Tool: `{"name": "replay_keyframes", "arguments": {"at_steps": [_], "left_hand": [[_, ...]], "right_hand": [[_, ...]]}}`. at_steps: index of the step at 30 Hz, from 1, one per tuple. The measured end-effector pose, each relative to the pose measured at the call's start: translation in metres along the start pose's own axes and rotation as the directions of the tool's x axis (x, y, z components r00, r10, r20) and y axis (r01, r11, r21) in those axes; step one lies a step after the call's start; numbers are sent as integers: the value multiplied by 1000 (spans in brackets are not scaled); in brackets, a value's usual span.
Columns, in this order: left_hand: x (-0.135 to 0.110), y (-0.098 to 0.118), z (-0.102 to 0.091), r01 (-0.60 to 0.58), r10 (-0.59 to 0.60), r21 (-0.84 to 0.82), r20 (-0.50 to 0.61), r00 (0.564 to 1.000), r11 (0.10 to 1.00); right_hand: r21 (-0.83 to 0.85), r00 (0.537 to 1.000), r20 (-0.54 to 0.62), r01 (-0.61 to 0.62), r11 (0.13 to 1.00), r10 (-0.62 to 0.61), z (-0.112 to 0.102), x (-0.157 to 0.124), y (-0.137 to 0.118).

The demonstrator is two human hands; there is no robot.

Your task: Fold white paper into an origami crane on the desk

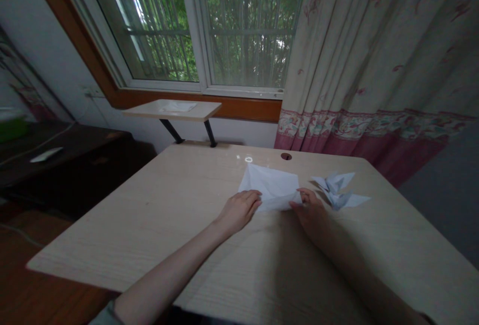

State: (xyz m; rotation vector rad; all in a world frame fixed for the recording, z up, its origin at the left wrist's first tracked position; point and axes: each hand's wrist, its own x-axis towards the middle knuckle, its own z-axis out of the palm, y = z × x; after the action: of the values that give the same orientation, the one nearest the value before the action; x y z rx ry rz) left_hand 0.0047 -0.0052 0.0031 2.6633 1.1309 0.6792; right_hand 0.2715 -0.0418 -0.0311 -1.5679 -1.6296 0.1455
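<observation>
A white sheet of paper (275, 180) lies on the desk, its near edge turned up into a fold. At the paper's near left corner is my left hand (239, 210), closed with the fingertips on the fold. My right hand (310, 211) pinches the near right corner between thumb and fingers. Just right of that hand sit two folded paper cranes (339, 190), white with pointed wings, one close behind the other.
The pale wooden desk (168, 215) carries a small raised shelf (172, 109) at the back left, with white paper (179, 106) on it. A round cable hole (286, 156) is near the back edge. A dark cabinet (75, 165) stands left; a curtain (359, 90) hangs behind right.
</observation>
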Motion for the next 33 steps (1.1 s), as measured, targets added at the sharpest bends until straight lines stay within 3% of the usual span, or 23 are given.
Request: {"name": "replay_keyframes", "arguments": {"at_steps": [7, 13, 18, 22, 28, 33], "left_hand": [[0, -1, 0, 1, 0, 62, -7, 1000, 998], [-1, -3, 2, 9, -7, 119, -15, 1000, 993], [-1, -6, 5, 24, -23, 111, -11, 1000, 994], [-1, -7, 7, 46, -45, 98, -12, 999, 994], [-2, -9, 9, 47, -47, 121, -6, 999, 992], [-3, -12, 10, 21, -28, 161, 37, 999, 987]], "right_hand": [[-55, 987, -109, 112, 992, -117, 1, 2, -5], [-223, 873, -260, 361, 905, -413, -3, -9, -18], [-320, 819, -60, 525, 788, -570, -8, -20, -22], [-208, 744, 124, 666, 716, -656, -8, -20, -24], [-77, 718, 252, 683, 726, -649, -7, -18, -30], [-76, 700, 365, 679, 730, -613, -8, -19, -31]]}}
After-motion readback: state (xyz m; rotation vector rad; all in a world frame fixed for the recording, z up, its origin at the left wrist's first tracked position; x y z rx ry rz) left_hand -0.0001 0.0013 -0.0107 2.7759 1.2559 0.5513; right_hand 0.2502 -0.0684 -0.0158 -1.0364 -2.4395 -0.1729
